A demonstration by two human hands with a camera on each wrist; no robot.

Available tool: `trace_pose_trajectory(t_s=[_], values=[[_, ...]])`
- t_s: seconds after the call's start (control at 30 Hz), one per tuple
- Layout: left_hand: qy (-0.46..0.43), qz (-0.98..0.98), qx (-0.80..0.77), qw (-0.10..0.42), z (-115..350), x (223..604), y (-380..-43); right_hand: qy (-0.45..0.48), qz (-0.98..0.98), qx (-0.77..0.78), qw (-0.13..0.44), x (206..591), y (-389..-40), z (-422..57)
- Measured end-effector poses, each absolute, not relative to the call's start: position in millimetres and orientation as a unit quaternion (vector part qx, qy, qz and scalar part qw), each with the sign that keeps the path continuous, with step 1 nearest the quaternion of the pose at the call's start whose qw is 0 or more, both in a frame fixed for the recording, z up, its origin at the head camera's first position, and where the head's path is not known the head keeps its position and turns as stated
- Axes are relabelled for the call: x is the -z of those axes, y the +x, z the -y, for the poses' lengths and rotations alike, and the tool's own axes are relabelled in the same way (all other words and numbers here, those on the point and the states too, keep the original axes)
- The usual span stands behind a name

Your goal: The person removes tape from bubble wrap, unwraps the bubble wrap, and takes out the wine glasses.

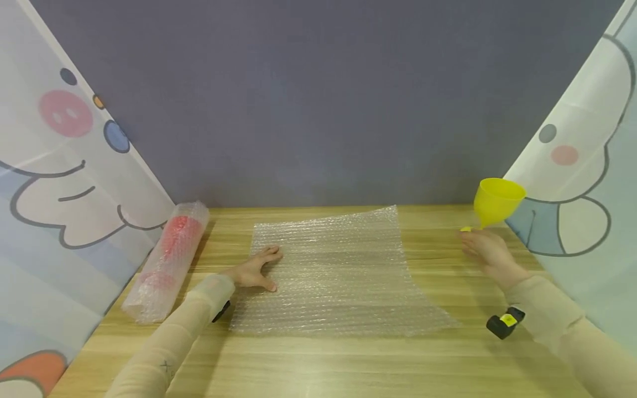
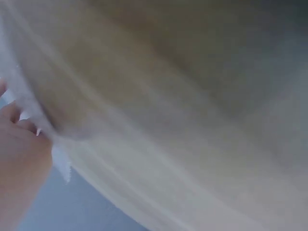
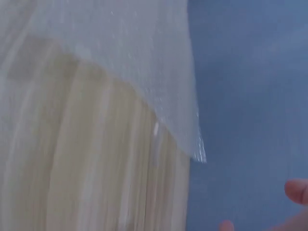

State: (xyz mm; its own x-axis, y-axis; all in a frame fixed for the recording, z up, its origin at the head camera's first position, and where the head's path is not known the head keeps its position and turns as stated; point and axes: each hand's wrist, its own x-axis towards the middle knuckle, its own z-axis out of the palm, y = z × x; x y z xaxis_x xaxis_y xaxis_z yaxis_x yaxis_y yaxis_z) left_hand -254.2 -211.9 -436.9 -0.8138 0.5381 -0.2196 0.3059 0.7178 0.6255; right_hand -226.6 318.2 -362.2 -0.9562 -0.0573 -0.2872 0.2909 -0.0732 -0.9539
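Observation:
A sheet of clear bubble wrap (image 1: 328,276) lies spread on the wooden table, its right front corner stretching out to the side. My left hand (image 1: 255,271) rests on the sheet's left edge with fingers and thumb spread. Over at the right, my right hand (image 1: 485,251) holds a yellow plastic goblet (image 1: 497,200) low down, by its narrow stem; the fingers cover most of the lower part. The goblet's mouth faces up, slightly tilted. In the right wrist view, only fingertips (image 3: 297,191) show, near a bubble wrap corner, and the goblet is out of that view.
A bubble wrap roll (image 1: 166,262) with something red inside lies at the table's left edge. A grey wall (image 1: 328,105) rises behind the wooden table (image 1: 318,365). Cartoon-printed panels (image 1: 30,221) stand at both sides.

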Motion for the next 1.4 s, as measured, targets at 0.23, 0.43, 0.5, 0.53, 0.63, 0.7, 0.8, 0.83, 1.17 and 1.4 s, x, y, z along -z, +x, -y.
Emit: trace_pose_trajectory(t_s=[0.23, 0.43, 0.5, 0.53, 0.63, 0.7, 0.8, 0.83, 1.17, 1.4], values=[[0.238, -0.912, -0.272, 0.191, 206.2, 429.2, -249.2, -0.020, -0.825, 0.553, 0.118, 367.6, -228.1, -278.8], [0.259, -0.912, -0.258, 0.183, 200.3, 415.8, -240.6, -0.075, -0.864, 0.481, 0.128, 374.4, -229.4, -252.5], [0.266, -0.912, -0.250, 0.185, 201.1, 411.9, -235.2, -0.102, -0.877, 0.451, 0.132, 378.7, -229.3, -246.0], [0.266, -0.914, -0.245, 0.185, 201.9, 410.1, -232.0, -0.118, -0.881, 0.440, 0.131, 381.3, -229.1, -243.4], [0.267, -0.916, -0.237, 0.181, 205.5, 407.3, -222.3, -0.165, -0.889, 0.408, 0.126, 388.9, -226.3, -235.8], [0.265, -0.919, -0.233, 0.177, 207.7, 407.2, -215.6, -0.198, -0.893, 0.384, 0.123, 394.0, -222.4, -230.5], [0.266, -0.921, -0.225, 0.174, 210.8, 410.3, -206.6, -0.254, -0.903, 0.325, 0.119, 402.1, -213.8, -220.9], [0.269, -0.922, -0.218, 0.174, 211.8, 411.7, -204.5, -0.273, -0.907, 0.298, 0.119, 405.1, -210.3, -217.9], [0.284, -0.923, -0.195, 0.171, 208.0, 421.7, -201.5, -0.363, -0.917, 0.121, 0.112, 425.9, -194.3, -218.2], [0.293, -0.920, -0.196, 0.170, 193.8, 423.0, -213.7, -0.336, -0.921, 0.152, 0.129, 424.7, -200.9, -234.4]])
